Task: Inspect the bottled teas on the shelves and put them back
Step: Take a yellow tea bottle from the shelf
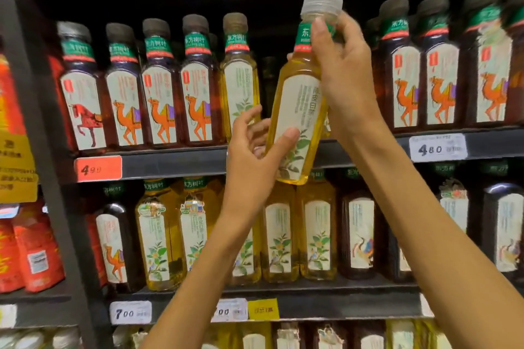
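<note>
Bottle (297, 110) of clear plastic, amber tea inside, tilts at frame centre; right hand (344, 73) grips its ribbed-capped neck, left hand (255, 156) cradles its base with its thumb pressed on the paper label.

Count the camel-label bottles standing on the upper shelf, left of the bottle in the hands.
3, in a row: first camel bottle, second camel bottle, third camel bottle. Others may hide behind.

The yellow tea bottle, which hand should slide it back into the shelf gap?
Probably the right hand: it grips the bottle by its neck, while the left hand only cradles the base.
</note>
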